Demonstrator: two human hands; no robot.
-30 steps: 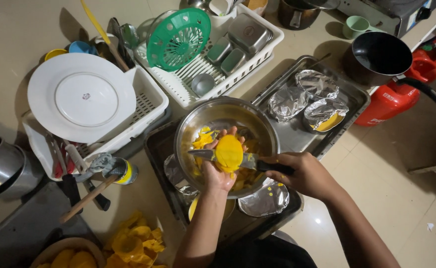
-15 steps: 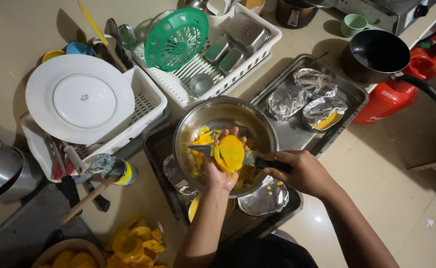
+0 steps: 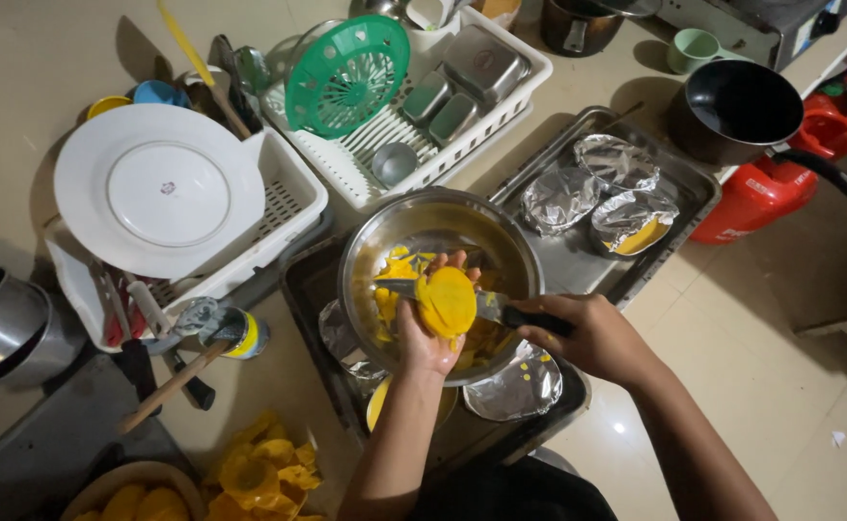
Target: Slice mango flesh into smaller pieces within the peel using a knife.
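The knife blade's middle is hidden behind the mango — right forearm cut off below.

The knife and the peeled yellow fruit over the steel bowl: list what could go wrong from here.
1. The left hand cups the peeled yellow fruit while the dark-handled knife in the right hand lies across it; a slip on the wet flesh could cut the fingers.
2. The round steel bowl sits atop foil-covered dishes in a metal tray; pressing down might tip it.
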